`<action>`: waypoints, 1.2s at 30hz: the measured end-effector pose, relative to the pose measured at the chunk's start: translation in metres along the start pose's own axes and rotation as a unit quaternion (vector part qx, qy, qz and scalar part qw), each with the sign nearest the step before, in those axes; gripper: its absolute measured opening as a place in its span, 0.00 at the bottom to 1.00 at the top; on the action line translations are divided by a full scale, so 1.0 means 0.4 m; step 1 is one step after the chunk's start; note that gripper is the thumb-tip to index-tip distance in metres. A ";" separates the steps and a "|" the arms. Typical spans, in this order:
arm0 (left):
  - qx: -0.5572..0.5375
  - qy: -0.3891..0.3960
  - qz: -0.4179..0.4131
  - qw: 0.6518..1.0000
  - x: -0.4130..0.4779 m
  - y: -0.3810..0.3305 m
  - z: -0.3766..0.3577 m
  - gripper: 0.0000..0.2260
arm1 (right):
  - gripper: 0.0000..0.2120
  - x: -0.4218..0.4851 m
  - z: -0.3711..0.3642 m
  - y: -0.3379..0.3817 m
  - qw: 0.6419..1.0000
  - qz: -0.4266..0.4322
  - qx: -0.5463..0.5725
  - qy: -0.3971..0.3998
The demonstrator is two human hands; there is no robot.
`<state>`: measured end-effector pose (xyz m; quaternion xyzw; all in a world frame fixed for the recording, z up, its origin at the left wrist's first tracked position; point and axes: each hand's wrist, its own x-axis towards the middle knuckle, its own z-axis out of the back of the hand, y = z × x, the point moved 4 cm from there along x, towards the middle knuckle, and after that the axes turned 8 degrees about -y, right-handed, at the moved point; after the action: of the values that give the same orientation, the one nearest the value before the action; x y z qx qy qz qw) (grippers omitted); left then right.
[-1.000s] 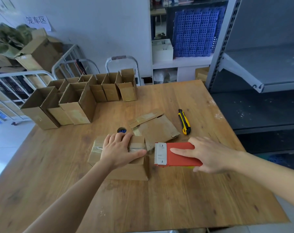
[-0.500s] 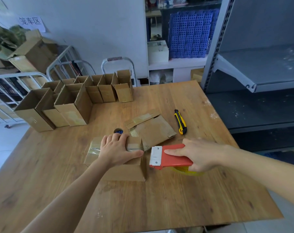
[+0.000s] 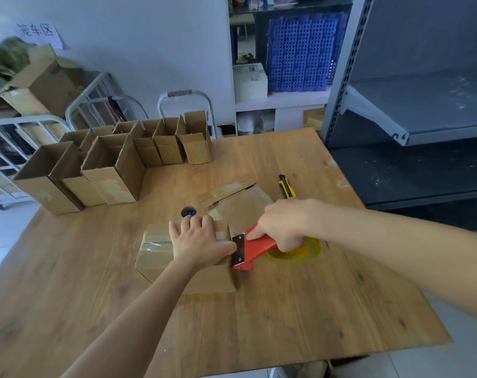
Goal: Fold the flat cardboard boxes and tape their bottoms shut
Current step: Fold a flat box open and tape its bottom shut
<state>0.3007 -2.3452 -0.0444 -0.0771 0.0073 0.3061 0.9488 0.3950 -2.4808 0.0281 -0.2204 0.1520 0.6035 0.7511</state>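
Note:
A folded cardboard box (image 3: 155, 255) lies bottom-up in the middle of the wooden table (image 3: 286, 309), clear tape across its closed flaps. My left hand (image 3: 197, 240) presses flat on that bottom, thumb at the right edge. My right hand (image 3: 282, 223) grips a red tape dispenser (image 3: 255, 248) with a yellowish tape roll (image 3: 300, 253); its metal blade touches the box's right edge beside my left thumb. A flat cardboard box (image 3: 237, 199) lies just behind.
Several folded open boxes (image 3: 109, 170) stand in a row at the table's back left. A yellow-black utility knife (image 3: 286, 186) lies behind my right hand. A round hole (image 3: 188, 212) sits in the tabletop. Grey metal shelving (image 3: 409, 110) rises at the right; carts stand at the left.
My right hand has tilted the tape dispenser up and brought it left until its blade meets the box's right edge. My left hand has stayed pressed on the box.

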 end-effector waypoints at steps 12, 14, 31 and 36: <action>0.013 0.002 0.006 1.000 0.001 -0.006 0.005 0.36 | 0.37 0.042 0.025 0.003 0.996 0.011 0.013 0.091; 0.012 0.002 0.001 1.000 -0.005 -0.005 0.004 0.37 | 0.35 0.043 -0.054 0.005 0.992 0.001 0.033 0.125; 0.009 -0.007 -0.004 1.000 -0.009 -0.009 0.011 0.33 | 0.40 -0.017 -0.494 -0.158 0.671 -0.212 0.708 0.050; 0.008 -0.006 -0.006 1.000 -0.009 -0.004 0.008 0.33 | 0.36 -0.018 -0.478 -0.167 0.700 -0.222 0.677 0.040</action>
<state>0.2986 -2.3480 -0.0407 -0.0678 0.0033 0.3012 0.9512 0.4655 -2.5969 -0.1223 0.2967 0.4962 0.1438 0.8031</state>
